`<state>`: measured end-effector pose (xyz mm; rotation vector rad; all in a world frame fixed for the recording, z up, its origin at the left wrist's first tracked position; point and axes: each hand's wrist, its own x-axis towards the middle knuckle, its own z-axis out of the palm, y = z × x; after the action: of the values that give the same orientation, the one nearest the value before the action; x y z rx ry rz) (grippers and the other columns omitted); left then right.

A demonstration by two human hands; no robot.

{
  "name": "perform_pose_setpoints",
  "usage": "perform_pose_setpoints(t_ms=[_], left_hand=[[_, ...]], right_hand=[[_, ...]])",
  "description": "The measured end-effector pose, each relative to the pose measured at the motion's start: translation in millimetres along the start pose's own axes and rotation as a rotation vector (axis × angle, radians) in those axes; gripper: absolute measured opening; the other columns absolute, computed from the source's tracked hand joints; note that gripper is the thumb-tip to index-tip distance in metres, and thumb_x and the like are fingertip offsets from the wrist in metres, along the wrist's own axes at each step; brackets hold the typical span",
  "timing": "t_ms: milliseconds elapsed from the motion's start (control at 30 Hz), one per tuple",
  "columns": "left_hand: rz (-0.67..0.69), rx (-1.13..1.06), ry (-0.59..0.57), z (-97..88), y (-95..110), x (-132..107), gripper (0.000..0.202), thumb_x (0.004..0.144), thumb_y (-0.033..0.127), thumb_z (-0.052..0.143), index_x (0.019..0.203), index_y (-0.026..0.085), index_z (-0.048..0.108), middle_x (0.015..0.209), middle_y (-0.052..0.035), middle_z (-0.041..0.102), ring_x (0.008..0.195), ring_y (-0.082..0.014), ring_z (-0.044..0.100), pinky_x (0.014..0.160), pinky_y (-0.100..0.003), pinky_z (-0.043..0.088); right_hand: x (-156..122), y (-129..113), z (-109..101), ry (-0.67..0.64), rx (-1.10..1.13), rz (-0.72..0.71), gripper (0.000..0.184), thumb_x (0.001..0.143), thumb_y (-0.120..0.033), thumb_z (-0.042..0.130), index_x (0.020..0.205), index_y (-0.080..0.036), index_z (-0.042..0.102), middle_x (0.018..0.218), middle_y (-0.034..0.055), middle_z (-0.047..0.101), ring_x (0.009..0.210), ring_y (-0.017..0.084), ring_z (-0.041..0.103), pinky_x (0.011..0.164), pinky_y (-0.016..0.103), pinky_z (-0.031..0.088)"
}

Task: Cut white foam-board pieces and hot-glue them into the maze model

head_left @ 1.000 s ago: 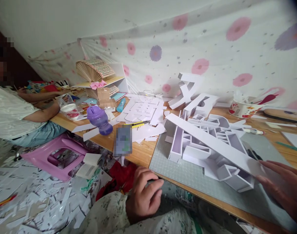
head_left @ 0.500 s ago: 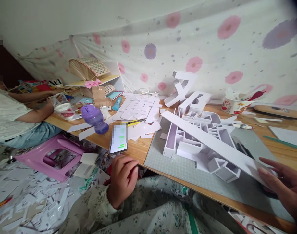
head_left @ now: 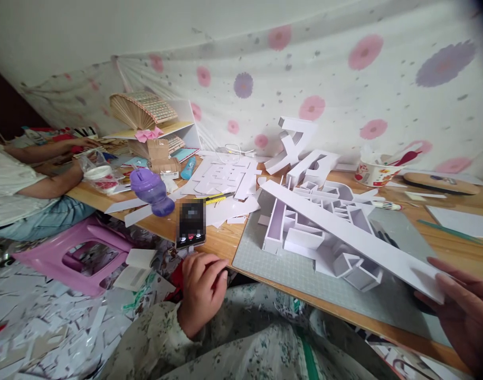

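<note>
My right hand [head_left: 465,306] grips the near end of a long white foam-board strip [head_left: 344,232], thumb on top. The strip slants across a white walled foam-board structure [head_left: 304,237] with several compartments, which lies on a grey-green cutting mat [head_left: 261,264]. Whether the strip touches the walls all along I cannot tell. My left hand [head_left: 204,290] hovers by the table's front edge, fingers loosely curled, with nothing seen in it. Just beyond it lies a phone [head_left: 191,224] with a dark screen.
A yellow utility knife [head_left: 217,199], white cut sheets [head_left: 221,177] and a purple cup [head_left: 152,192] lie left of the mat. White letter-like shapes [head_left: 292,145] and a paper bucket [head_left: 378,171] stand behind. A co-worker's arm [head_left: 53,182] is at far left, near a pink stool [head_left: 77,258].
The phone's screen has turned from bright to dark, with small coloured buttons. My right hand still holds the strip, its fingers slightly shifted at the end. My left hand has barely moved.
</note>
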<state>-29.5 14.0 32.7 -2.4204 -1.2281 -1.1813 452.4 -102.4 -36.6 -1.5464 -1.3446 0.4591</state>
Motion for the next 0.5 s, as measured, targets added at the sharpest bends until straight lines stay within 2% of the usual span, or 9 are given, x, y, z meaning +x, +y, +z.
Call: perform_pose_setpoints(t_ms=[33, 67, 100, 233, 267, 333, 400, 467, 500], left_hand=[[-0.005, 0.017, 0.014, -1.4, -1.2, 0.7, 0.024, 0.085, 0.011, 0.058, 0.103, 0.025, 0.064, 0.094, -0.0057, 0.064, 0.09, -0.0257, 0.061, 0.083, -0.047, 0.051], [-0.003, 0.023, 0.019, -2.5, -1.6, 1.2, 0.024, 0.085, 0.01, 0.059, 0.103, 0.025, 0.064, 0.094, -0.0057, 0.064, 0.09, -0.0256, 0.061, 0.083, -0.047, 0.051], [0.003, 0.017, 0.013, -3.1, -1.1, 1.5, 0.024, 0.085, 0.01, 0.059, 0.103, 0.024, 0.064, 0.094, -0.0057, 0.064, 0.089, -0.0253, 0.061, 0.083, -0.046, 0.051], [0.049, -0.055, -0.033, -0.1, 9.0, 1.4, 0.026, 0.084, 0.01, 0.058, 0.104, 0.025, 0.064, 0.093, -0.0051, 0.063, 0.088, -0.024, 0.06, 0.08, -0.044, 0.051], [0.058, -0.07, -0.035, 1.8, 12.2, 1.8, 0.026, 0.084, 0.01, 0.058, 0.104, 0.026, 0.064, 0.093, -0.0051, 0.063, 0.088, -0.0239, 0.06, 0.08, -0.044, 0.051], [0.074, -0.105, -0.026, 6.0, 18.3, 3.9, 0.027, 0.084, 0.009, 0.058, 0.105, 0.025, 0.063, 0.094, -0.0052, 0.062, 0.088, -0.0235, 0.06, 0.08, -0.042, 0.051], [0.088, -0.169, -0.033, 9.6, 23.7, 7.8, 0.028, 0.085, 0.007, 0.058, 0.108, 0.023, 0.062, 0.095, -0.0055, 0.061, 0.088, -0.0219, 0.06, 0.078, -0.039, 0.052], [0.105, -0.245, -0.043, 11.1, 29.4, 12.8, 0.03, 0.086, 0.006, 0.057, 0.112, 0.021, 0.06, 0.098, -0.0058, 0.06, 0.089, -0.0201, 0.06, 0.078, -0.035, 0.053], [0.111, -0.278, -0.036, 10.4, 32.7, 15.6, 0.031, 0.086, 0.006, 0.057, 0.113, 0.021, 0.059, 0.1, -0.006, 0.059, 0.091, -0.0196, 0.059, 0.079, -0.035, 0.053]], right_hand=[[1.6, -11.5, 4.8, 0.13, 0.088, 0.096, 0.046, 0.091, -0.044, 0.045, 0.134, -0.058, 0.047, 0.087, -0.0035, 0.074, 0.07, 0.035, 0.071, 0.042, 0.049, 0.055], [3.2, -23.3, 9.8, 0.218, 0.169, 0.179, 0.037, 0.089, -0.046, 0.05, 0.123, -0.056, 0.059, 0.082, -0.0034, 0.073, 0.066, 0.034, 0.07, 0.041, 0.047, 0.054], [4.6, -34.9, 15.0, 0.272, 0.227, 0.239, 0.031, 0.087, -0.047, 0.054, 0.115, -0.055, 0.064, 0.079, -0.0036, 0.073, 0.063, 0.032, 0.069, 0.04, 0.046, 0.054], [6.5, -75.3, 31.6, 0.35, 0.31, 0.345, 0.018, 0.082, -0.049, 0.062, 0.098, -0.052, 0.071, 0.078, -0.004, 0.071, 0.06, 0.028, 0.066, 0.042, 0.045, 0.053], [5.9, -84.1, 34.1, 0.388, 0.327, 0.349, 0.017, 0.08, -0.049, 0.065, 0.095, -0.051, 0.072, 0.083, -0.0038, 0.071, 0.066, 0.029, 0.067, 0.047, 0.046, 0.056], [3.6, -101.7, 36.5, 0.501, 0.38, 0.348, 0.018, 0.077, -0.047, 0.072, 0.094, -0.047, 0.073, 0.099, -0.0033, 0.071, 0.09, 0.035, 0.067, 0.066, 0.051, 0.06], [-0.1, -119.5, 36.8, 0.596, 0.417, 0.358, 0.027, 0.075, -0.045, 0.076, 0.101, -0.044, 0.072, 0.114, -0.002, 0.068, 0.113, 0.039, 0.059, 0.085, 0.055, 0.057], [-4.7, -135.5, 37.0, 0.638, 0.415, 0.35, 0.032, 0.074, -0.044, 0.077, 0.105, -0.041, 0.072, 0.116, 0.0004, 0.066, 0.114, 0.038, 0.057, 0.088, 0.053, 0.057], [-7.3, -141.7, 37.6, 0.652, 0.401, 0.324, 0.032, 0.074, -0.042, 0.078, 0.105, -0.04, 0.072, 0.112, 0.0019, 0.066, 0.107, 0.035, 0.06, 0.083, 0.05, 0.06]])
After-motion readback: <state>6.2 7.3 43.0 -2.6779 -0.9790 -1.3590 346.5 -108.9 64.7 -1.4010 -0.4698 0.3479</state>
